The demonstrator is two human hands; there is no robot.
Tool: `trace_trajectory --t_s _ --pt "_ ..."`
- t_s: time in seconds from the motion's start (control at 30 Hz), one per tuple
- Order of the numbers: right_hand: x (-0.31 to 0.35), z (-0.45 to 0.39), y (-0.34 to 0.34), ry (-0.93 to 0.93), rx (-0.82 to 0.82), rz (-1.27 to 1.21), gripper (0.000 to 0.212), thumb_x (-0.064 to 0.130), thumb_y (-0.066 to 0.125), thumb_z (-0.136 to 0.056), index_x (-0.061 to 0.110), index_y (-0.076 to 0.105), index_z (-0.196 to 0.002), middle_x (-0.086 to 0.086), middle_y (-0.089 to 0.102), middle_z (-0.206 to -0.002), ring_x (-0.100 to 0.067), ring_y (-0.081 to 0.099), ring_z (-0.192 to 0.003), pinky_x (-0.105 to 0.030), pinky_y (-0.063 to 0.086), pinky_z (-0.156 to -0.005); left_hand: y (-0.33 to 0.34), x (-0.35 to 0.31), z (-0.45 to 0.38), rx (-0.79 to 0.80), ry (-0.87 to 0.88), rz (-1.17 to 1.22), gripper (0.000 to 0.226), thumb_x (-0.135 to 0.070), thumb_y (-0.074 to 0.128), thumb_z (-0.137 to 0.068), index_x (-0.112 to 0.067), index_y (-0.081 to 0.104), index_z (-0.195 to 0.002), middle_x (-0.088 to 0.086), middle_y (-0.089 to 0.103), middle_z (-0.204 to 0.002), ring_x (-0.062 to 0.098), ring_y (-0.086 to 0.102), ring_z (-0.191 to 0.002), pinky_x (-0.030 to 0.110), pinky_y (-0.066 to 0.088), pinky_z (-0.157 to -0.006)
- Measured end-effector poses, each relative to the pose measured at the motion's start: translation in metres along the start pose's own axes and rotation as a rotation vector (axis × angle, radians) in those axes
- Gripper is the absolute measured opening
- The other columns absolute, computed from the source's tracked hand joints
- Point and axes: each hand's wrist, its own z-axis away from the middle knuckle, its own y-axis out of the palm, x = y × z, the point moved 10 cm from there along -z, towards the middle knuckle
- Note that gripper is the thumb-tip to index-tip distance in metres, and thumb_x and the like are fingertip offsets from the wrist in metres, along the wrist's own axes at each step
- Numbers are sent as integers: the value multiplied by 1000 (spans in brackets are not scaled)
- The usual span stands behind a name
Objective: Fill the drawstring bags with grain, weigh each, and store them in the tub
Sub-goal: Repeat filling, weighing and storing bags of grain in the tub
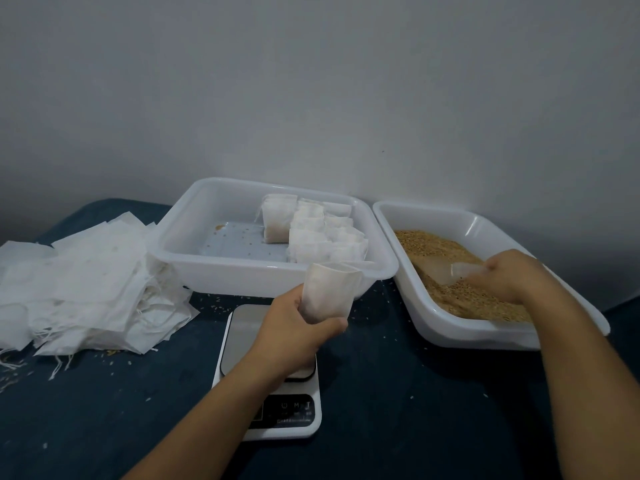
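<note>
While left hand (304, 317) grips open bag (330, 292) above scale (277, 375), right hand (509, 278) holds scoop (450, 271) in grain (450, 296).

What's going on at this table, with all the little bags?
A person is filling small cloth bags with grain. The left hand holds an open bag above the scale, while the right hand works a clear scoop in the grain tub. Filled bags already stand in the other tub. A pile of empty bags waits on the left.
</note>
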Motion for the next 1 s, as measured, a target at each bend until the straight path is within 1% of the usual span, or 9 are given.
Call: trace_trajectory --t_s 0.07,0.17,0.27,0.37,0.53,0.63,0.77,0.9,1.0 --pt "-8 7 -1 7 -61 -113 43 54 71 -90 14 75 -104 -4 70 -93 -24 63 -87 -36 47 -73 -4 -4 0 -42 39 -40 23 -13 86 -77 -29 73 -86 -3 72 -74 2 63 -64 17 49 -57" --pt "-12 16 6 3 -133 -258 32 46 72 -92 15 74 -99 -1 69 -89 -22 62 -81 -34 45 -73 -10 -9 0 -85 97 -110 28 -16 84 -81 -41 71 -86 -15 69 -68 -2 59 -58 15 46 -54" --pt "-7 30 8 -23 -214 -410 30 52 71 -92 22 70 -96 4 66 -83 -21 62 -80 -35 44 -73 -20 -12 0 -137 128 -151 29 -17 84 -82 -42 71 -89 -20 72 -76 -2 65 -66 12 47 -57" --pt "1 51 -2 -72 -308 -602 37 62 71 -88 25 70 -82 6 64 -70 -21 61 -68 -34 45 -60 -30 -16 1 -189 148 -187 34 -17 84 -83 -46 68 -92 -26 72 -86 -5 67 -81 7 47 -63" --pt "35 98 -24 -237 -220 -843 32 72 73 -78 48 77 -99 20 76 -87 -7 67 -77 -31 50 -67 -46 -10 -5 -229 112 -230 25 -23 84 -82 -37 71 -99 -21 72 -87 1 67 -81 16 51 -66" --pt "60 119 -36 -363 -113 -801 26 67 75 -74 54 78 -96 21 78 -95 4 72 -81 -31 51 -77 -56 -8 -6 -254 101 -264 23 -28 83 -82 -38 71 -99 -21 72 -87 1 66 -82 23 55 -69" --pt "85 138 -48 -488 25 -613 35 67 82 -67 53 79 -99 21 79 -97 6 73 -90 -30 51 -83 -65 -5 -8 -257 91 -308 21 -30 83 -82 -38 70 -97 -20 71 -83 -2 65 -81 16 48 -64" --pt "99 146 -64 -545 41 -352 57 94 72 -52 62 75 -99 13 77 -81 -9 71 -70 -31 56 -60 -65 -7 -8 -250 112 -380 18 -29 81 -83 -34 71 -97 -18 70 -82 -2 64 -81 10 44 -62" --pt "107 145 -78 -572 -8 -255 42 87 77 -60 66 73 -96 13 74 -75 -9 68 -65 -39 58 -63 -63 -5 -8 -225 104 -378 18 -28 81 -83 -33 72 -97 -19 70 -81 -2 64 -79 9 44 -61"
